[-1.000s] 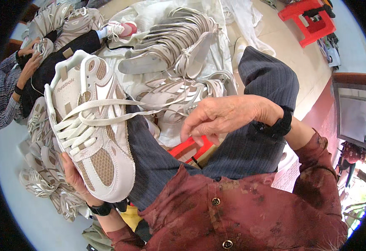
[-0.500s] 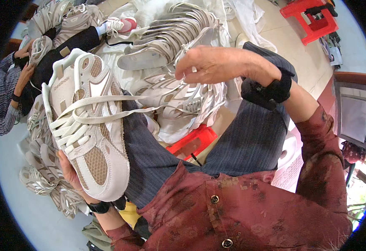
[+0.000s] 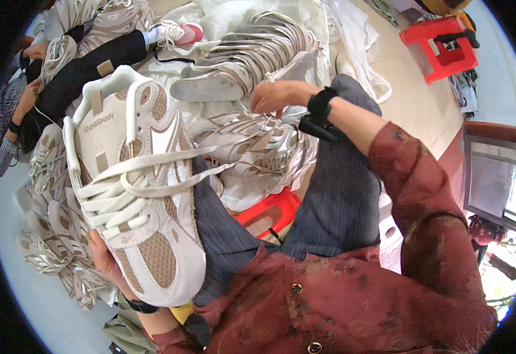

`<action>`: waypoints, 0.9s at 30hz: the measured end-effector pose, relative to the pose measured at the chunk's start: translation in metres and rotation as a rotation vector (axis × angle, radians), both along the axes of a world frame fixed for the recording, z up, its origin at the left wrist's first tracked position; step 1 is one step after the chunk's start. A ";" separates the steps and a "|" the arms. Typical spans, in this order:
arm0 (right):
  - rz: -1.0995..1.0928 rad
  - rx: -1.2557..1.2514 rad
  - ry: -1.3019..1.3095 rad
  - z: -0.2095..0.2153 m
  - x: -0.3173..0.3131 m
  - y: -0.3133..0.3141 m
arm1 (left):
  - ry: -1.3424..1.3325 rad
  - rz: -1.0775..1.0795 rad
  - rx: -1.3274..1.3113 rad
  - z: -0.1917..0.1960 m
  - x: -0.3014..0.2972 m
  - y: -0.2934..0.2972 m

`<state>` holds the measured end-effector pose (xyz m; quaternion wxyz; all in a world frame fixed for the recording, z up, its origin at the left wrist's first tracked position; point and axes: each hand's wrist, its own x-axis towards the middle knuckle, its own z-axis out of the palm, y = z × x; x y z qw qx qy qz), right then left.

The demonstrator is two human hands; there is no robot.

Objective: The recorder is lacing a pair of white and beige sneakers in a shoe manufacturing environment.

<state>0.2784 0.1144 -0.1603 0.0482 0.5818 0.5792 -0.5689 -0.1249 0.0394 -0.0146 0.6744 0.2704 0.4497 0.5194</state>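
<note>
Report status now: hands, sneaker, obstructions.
Left hand holding beige sneaker. Right hand by shoe pile, grip unclear. Lace strands trailing toward pile. No clear obstruction.

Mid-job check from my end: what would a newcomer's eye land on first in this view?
First, the large beige-and-white sneaker at left of centre, toe toward the wearer, gripped by the left hand, its loose laces trailing rightward. Next, the long curved row of grey-beige shoe pieces at top centre, with the right hand appearing just below it. Then the bright red plastic frame at upper right.
</note>
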 end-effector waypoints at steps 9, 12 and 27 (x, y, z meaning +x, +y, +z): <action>0.407 0.545 -0.174 -0.138 -0.027 0.014 | 0.046 -0.036 0.157 -0.023 -0.061 -0.015; 0.618 0.643 -0.310 -0.178 -0.004 0.004 | 0.700 -0.046 0.186 -0.030 -0.091 -0.028; 0.824 0.911 -0.387 -0.150 -0.017 0.011 | 0.233 -0.187 0.296 -0.020 -0.091 -0.014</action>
